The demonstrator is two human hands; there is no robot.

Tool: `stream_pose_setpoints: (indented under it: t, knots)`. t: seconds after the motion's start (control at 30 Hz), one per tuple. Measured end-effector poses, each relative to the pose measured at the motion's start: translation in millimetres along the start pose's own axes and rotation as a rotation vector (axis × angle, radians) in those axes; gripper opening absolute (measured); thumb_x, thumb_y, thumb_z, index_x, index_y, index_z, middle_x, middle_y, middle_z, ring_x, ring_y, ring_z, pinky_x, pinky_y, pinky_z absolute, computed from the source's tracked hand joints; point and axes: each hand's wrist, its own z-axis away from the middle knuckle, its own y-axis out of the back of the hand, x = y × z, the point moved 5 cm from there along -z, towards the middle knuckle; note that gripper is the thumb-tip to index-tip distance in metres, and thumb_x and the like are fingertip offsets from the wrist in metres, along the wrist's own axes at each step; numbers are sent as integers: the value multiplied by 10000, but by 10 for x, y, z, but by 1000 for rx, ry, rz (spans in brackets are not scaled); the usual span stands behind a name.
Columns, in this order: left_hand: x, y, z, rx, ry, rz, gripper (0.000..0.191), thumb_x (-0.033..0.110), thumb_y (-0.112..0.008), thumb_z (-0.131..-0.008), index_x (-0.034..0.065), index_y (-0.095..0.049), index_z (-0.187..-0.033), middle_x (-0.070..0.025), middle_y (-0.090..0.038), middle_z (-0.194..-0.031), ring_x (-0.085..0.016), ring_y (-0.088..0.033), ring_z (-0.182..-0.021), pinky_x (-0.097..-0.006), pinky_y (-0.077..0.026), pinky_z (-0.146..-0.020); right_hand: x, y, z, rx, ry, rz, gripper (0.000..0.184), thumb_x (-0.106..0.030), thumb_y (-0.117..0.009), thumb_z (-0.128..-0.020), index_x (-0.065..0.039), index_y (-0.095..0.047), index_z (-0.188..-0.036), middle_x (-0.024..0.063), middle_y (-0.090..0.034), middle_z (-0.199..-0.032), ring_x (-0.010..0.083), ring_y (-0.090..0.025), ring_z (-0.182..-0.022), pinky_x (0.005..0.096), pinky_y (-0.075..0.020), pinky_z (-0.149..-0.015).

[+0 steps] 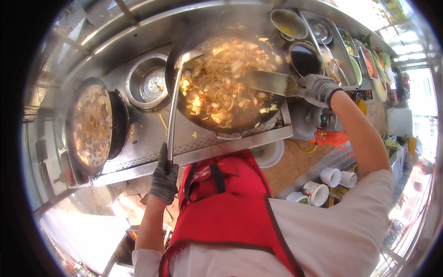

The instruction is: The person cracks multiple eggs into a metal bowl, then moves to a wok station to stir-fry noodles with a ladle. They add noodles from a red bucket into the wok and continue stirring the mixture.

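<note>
Gloved in grey knit, my left hand [163, 181] grips the dark end of a long-handled metal ladle [175, 104]. The ladle's bowl rests at the left side of a large wok [204, 124], against the food. My right hand [316, 90], also gloved, is closed around the handle of a wide metal spatula [268, 83]. Motion blurs the spatula's blade, which reaches into the wok from the right. Steaming stir-fried food [228, 76], with pale pieces and brown strands, fills much of the wok. The food partly hides the ladle bowl and the blade's tip.
Left of the wok stand a round steel pot [133, 81] and a second large pan [120, 121] of food. A pot of dark liquid [304, 59] and a bowl of yellow liquid [289, 26] sit at the right. Below are a gas cylinder [306, 117] and several white buckets [330, 177].
</note>
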Motion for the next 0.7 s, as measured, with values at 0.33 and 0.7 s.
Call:
stream_pose_setpoints:
  t: [0.33, 0.7]
  knots:
    - [107, -621, 78, -150, 285, 597, 669, 27, -502, -930, 166, -208, -1516, -7, -492, -727, -96, -435, -418, -255, -391, -324, -864, -1321, -1062, -19, -37, -917, 375, -384, -472, -938, -63, -628, -1051, 143, -670, -898, 310, -626, -795, 390, -500, -778]
    - [336, -289, 172, -94, 108, 37, 731, -54, -511, -845, 150, -277, -1507, 48, -394, -701, -56, -369, -618, -195, -380, -578, -763, -534, -538, 313, 27, -39, 283, -272, -512, -906, -111, -602, -1120, 92, -682, -775, 311, -664, -716, 438, -506, -642]
